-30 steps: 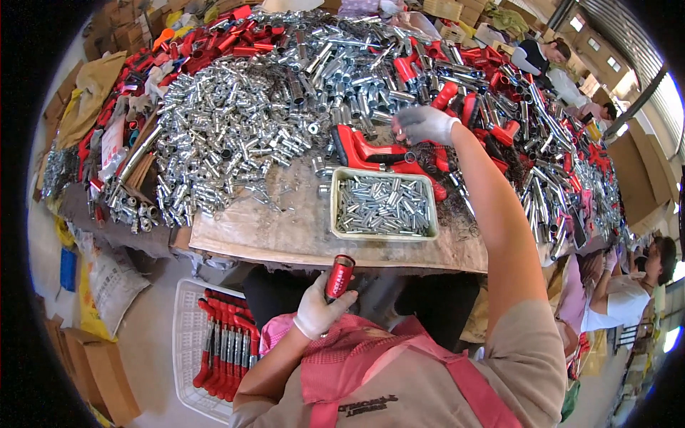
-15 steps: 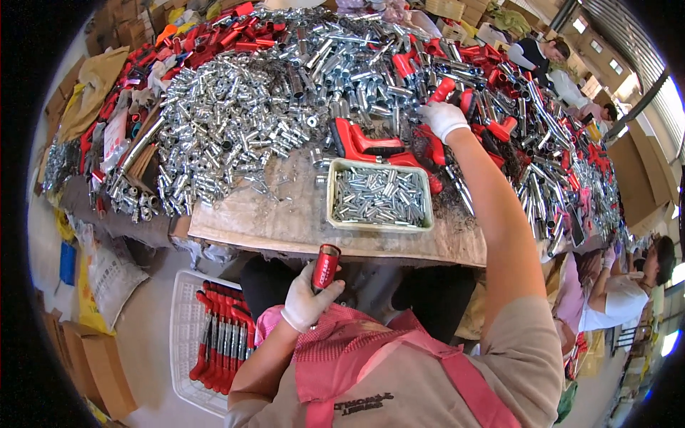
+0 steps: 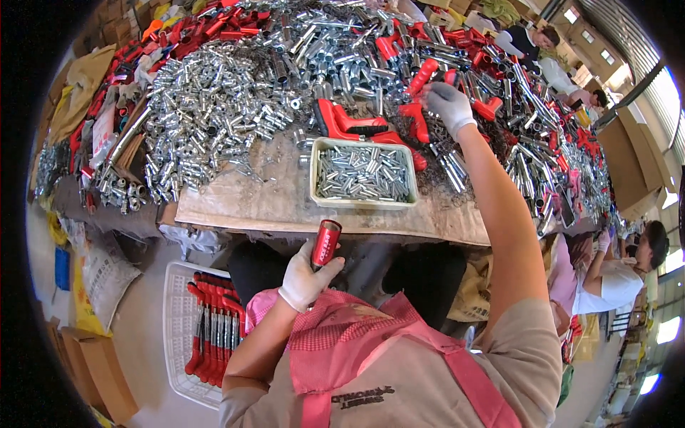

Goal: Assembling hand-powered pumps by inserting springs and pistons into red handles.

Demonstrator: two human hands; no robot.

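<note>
My left hand (image 3: 303, 277), in a white glove, is closed around a short red metal tube (image 3: 327, 241), held tilted just off the table's front edge. Over the table at right, my gloved right hand (image 3: 451, 107) hovers with its slightly bent fingers apart, nothing visible in them. Thin dark coiled springs (image 3: 444, 145) lie below that hand. Close by on its left are red pistol-shaped handles (image 3: 414, 123) with black parts. In front of a larger red handle (image 3: 335, 120) stands a pale tray (image 3: 362, 205) of small metal pins (image 3: 364, 171).
A heap of silvery metal fittings (image 3: 214, 107) covers the table's left side. Metal tubes and red parts pile up behind and at right. On the floor at left, a white basket (image 3: 171, 321) holds several red-handled tools (image 3: 210, 332). Other people (image 3: 606, 274) work at right.
My right hand has moved slightly right, off the red handles to above the springs. The left hand keeps hold of the red tube. The whole view has shifted a little.
</note>
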